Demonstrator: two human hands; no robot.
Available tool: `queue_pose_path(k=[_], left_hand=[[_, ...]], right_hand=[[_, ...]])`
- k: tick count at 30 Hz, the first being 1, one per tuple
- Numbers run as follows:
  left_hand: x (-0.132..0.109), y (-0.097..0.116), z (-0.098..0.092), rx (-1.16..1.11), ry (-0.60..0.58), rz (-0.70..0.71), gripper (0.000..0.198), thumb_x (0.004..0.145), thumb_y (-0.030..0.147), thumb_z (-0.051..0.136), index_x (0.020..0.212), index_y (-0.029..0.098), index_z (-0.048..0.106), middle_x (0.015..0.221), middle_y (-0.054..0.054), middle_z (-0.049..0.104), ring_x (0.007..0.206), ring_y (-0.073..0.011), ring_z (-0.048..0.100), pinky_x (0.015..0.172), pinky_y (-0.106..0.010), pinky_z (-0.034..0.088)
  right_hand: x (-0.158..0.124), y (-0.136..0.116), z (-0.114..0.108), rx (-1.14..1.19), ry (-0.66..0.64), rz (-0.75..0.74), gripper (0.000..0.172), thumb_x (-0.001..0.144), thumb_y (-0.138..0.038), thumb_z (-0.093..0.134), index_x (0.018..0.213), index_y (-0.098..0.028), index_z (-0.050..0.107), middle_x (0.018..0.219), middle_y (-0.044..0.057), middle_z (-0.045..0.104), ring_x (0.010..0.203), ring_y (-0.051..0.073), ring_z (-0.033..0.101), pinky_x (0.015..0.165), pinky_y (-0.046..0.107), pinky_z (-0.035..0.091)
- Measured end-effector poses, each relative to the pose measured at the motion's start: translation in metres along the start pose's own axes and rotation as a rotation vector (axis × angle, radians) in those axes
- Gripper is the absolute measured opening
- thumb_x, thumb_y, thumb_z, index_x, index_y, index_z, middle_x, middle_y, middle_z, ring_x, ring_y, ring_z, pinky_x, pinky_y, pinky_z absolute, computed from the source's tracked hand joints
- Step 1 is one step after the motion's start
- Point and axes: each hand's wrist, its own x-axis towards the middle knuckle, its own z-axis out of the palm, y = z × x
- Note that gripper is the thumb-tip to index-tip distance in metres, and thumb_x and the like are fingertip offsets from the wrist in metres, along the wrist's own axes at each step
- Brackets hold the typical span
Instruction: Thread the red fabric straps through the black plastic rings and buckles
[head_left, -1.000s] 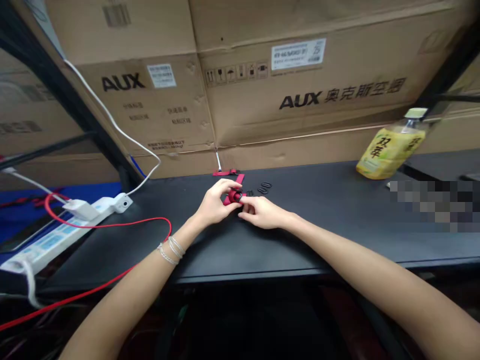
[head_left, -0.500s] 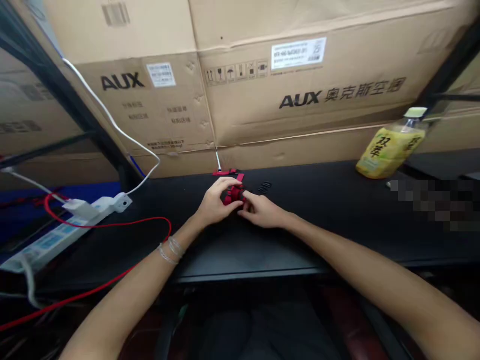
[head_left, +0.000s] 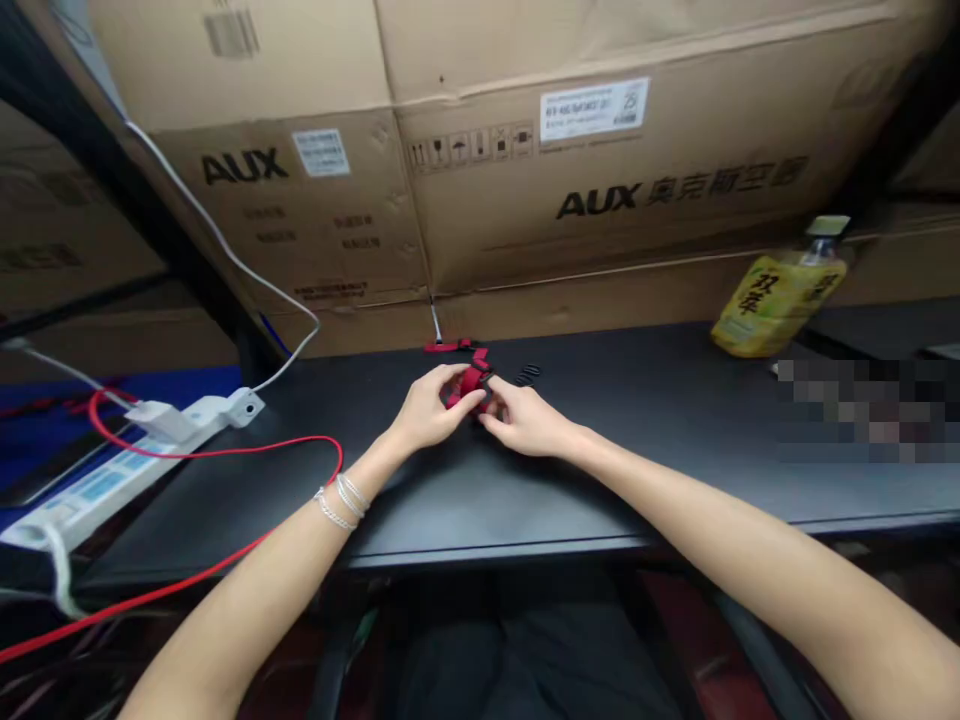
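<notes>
A red strap (head_left: 473, 380) with black fittings is bunched up between both hands, just above the black tabletop. My left hand (head_left: 433, 405) grips it from the left, thumb in front and fingers curled behind. From the right, my right hand (head_left: 525, 415) pinches the strap's black fitting with thumb and index finger. A flat tail of red strap (head_left: 444, 346) with a black buckle lies behind them, near the cardboard. Small black wavy loops (head_left: 529, 374) rest on the table just beyond my right hand. The fingers partly hide the bunched strap.
Large cardboard boxes (head_left: 495, 230) stand along the back of the black table (head_left: 480, 500). A yellow-labelled bottle (head_left: 780, 300) leans at the right. To the left are a white power strip (head_left: 112, 480) and a red cable (head_left: 225, 452).
The fingers have shifted slightly on the strap, and its red band now shows turned more upright between them. Both hands stay in nearly the same place.
</notes>
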Motion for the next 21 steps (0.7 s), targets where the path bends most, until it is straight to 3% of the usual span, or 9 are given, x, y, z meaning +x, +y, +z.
queue_pose_path(k=[13, 21], left_hand=[[0.0005, 0.0026, -0.0029, 0.002, -0.039, 0.070, 0.028, 0.085, 0.039, 0.059, 0.098, 0.017, 0.070, 0.088, -0.004, 0.067, 0.074, -0.0143, 0.059, 0.073, -0.027, 0.048], [0.0008, 0.0055, -0.0031, -0.002, -0.044, 0.066, 0.027, 0.085, 0.040, 0.060, 0.092, 0.016, 0.071, 0.088, -0.005, 0.068, 0.074, -0.0146, 0.060, 0.073, -0.027, 0.048]], right_hand=[[0.0023, 0.0027, 0.0059, 0.241, 0.016, 0.075, 0.027, 0.082, -0.024, 0.055, 0.106, -0.016, 0.049, 0.065, -0.004, 0.058, 0.058, 0.010, 0.055, 0.055, 0.021, 0.039], [0.0041, -0.0020, 0.0052, 0.549, -0.046, 0.207, 0.033, 0.081, -0.028, 0.058, 0.109, -0.017, 0.046, 0.062, -0.006, 0.057, 0.041, 0.006, 0.047, 0.040, 0.018, 0.037]])
